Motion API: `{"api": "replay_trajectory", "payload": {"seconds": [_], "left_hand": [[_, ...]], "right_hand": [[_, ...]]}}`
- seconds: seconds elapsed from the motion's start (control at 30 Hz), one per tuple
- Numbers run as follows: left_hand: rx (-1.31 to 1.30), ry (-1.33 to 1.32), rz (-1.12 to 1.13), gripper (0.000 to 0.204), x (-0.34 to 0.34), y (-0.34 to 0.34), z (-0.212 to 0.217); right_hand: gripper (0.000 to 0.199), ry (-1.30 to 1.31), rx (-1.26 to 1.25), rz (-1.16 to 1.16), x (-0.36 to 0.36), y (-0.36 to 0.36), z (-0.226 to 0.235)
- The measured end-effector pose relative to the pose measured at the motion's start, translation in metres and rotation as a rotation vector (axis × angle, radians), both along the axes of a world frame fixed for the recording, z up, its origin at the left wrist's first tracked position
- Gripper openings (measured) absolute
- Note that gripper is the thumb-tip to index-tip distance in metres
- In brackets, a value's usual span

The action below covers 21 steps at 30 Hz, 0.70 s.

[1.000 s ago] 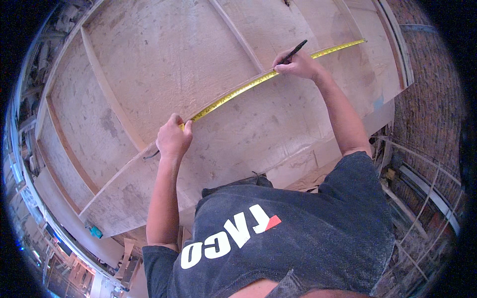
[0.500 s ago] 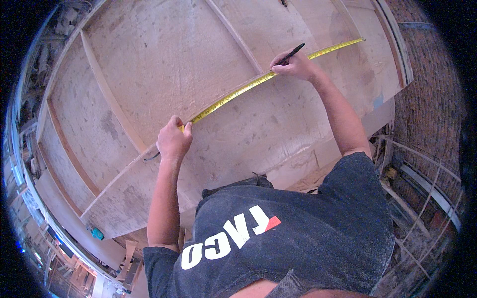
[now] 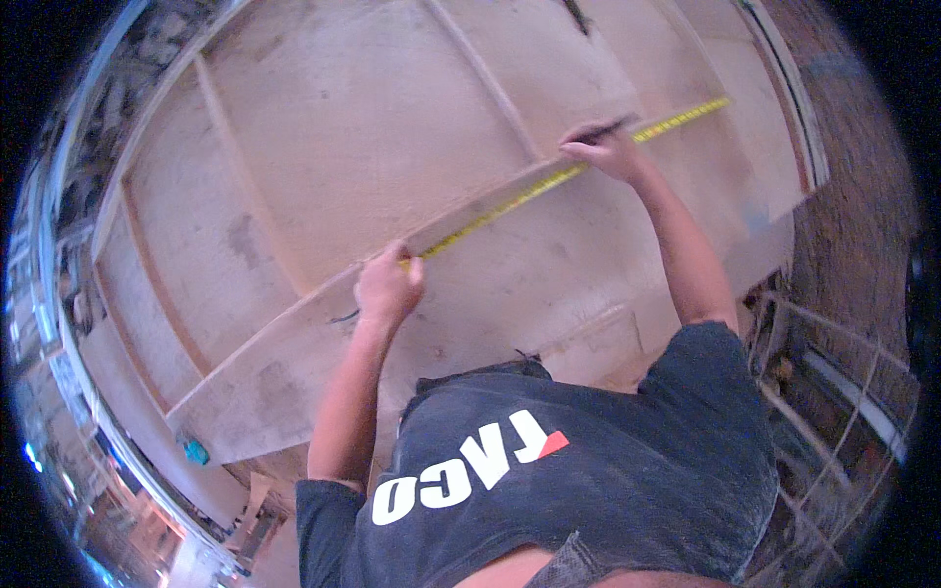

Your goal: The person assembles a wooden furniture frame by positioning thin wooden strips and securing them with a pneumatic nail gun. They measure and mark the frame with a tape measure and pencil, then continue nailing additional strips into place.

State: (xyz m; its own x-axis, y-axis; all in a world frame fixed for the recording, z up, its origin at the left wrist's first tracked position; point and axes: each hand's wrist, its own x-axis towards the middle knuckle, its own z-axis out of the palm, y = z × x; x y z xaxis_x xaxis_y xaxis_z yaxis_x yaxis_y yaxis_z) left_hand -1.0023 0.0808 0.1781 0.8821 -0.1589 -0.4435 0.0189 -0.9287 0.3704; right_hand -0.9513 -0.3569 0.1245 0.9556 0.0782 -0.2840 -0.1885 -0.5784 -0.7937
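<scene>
Overhead view of a person measuring along a large plywood panel [image 3: 323,127] stiffened by raised wooden battens [image 3: 480,73]. A yellow measuring tape [image 3: 510,201] lies stretched diagonally across the panel, running along a long wooden strip [image 3: 294,343] from near the middle of the view up toward the panel's far right edge. The left hand [image 3: 389,289] is clenched on the near end of the tape, pressing it against the strip; whether the tape's case sits inside the fist cannot be told. The right hand [image 3: 603,149] rests on the tape farther along, fingers closed around a dark pencil or marker [image 3: 610,125] whose tip lies close to the tape's upper edge. Both forearms extend from a dark, dusty T-shirt [image 3: 588,470] with light lettering at the lower edge of the view. A small teal object [image 3: 194,451] lies below the panel's lower left corner. A brick wall [image 3: 853,176] stands to the right, with light metal rods [image 3: 833,343] beneath it.
</scene>
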Motion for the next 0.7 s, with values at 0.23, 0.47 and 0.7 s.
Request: {"api": "replay_trajectory", "payload": {"seconds": [0.23, 0.47, 0.7], "left_hand": [[-0.324, 0.235, -0.005, 0.03, -0.04, 0.011, -0.002], [-0.347, 0.393, -0.003, 0.059, -0.099, 0.053, 0.029], [-0.312, 0.362, 0.086, 0.092, -0.161, 0.124, 0.032]], "right_hand": [[0.025, -0.268, -0.763, 0.141, -0.079, 0.022, 0.074], [0.027, -0.217, -0.485, 0.391, -0.148, 0.085, 0.101], [0.017, 0.047, -0.418, 0.7, -0.172, 0.235, 0.109]]}}
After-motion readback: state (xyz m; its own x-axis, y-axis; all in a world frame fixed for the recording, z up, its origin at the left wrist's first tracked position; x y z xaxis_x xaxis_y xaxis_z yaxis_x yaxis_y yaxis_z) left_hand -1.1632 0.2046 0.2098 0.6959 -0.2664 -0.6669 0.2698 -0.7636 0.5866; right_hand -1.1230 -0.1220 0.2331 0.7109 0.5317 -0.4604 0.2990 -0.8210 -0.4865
